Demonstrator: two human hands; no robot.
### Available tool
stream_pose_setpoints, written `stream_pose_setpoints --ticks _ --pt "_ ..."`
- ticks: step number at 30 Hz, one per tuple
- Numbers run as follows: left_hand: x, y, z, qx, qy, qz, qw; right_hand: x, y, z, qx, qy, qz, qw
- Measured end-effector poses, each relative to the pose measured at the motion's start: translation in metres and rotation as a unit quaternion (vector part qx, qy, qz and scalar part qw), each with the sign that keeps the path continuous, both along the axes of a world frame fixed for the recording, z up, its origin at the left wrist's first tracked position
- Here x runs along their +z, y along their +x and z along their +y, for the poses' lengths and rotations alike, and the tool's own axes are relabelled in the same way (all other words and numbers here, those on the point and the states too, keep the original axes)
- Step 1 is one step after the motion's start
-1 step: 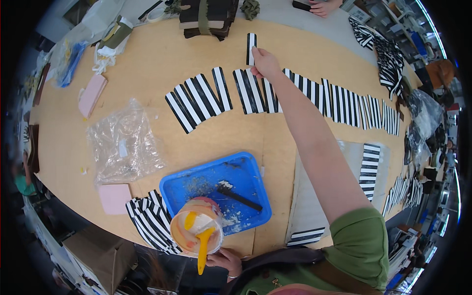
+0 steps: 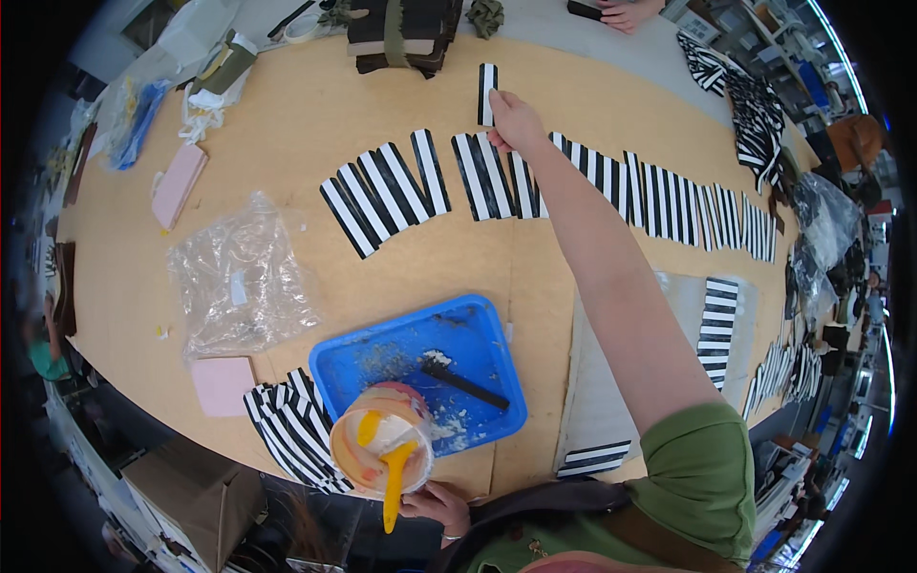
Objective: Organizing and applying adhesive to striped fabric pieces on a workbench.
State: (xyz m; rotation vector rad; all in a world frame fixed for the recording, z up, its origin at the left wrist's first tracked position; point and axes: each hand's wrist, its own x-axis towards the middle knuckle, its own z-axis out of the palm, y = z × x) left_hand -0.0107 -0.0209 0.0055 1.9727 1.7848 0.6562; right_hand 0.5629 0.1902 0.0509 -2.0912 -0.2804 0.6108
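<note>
My right hand (image 2: 516, 122) reaches far across the table, fingers closed on a short black-and-white striped strip (image 2: 488, 81). Below it, a curved row of similar strips (image 2: 392, 186) spreads over the wooden table. Close to my body, my left hand (image 2: 441, 506) is beside an orange tub (image 2: 349, 449); the tub and table edge partly hide its fingers, so its grip is unclear. A yellow-handled brush (image 2: 394, 487) rests in the tub, which holds a pale substance. Around the tub's base is a blue tray (image 2: 511, 372) with a dark flat tool (image 2: 468, 387) and crumbly white residue.
Left of the tray are a striped bundle (image 2: 291, 425), a pink block (image 2: 222, 387) and a clear plastic bag (image 2: 239, 286). A grey board (image 2: 611, 382) carrying striped pieces lies to the right. At the back are dark stacked material (image 2: 396, 33) and another person's hand (image 2: 630, 13).
</note>
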Motion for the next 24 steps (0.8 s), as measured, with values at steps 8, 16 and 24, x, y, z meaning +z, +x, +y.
stream_pose_setpoints --ticks 8,16,24 --pt "0.002 0.01 0.004 0.016 -0.052 -0.099 0.994 0.012 -0.069 -0.121 0.002 0.083 -0.017 0.996" --pt "0.013 0.007 0.019 -0.111 -0.023 0.108 0.988 0.026 -0.186 -0.414 -0.158 -0.05 0.09 0.982" --pt "-0.017 -0.004 0.021 -0.057 0.125 0.079 0.987 0.028 -0.264 -0.513 0.016 -0.137 -0.025 0.99"
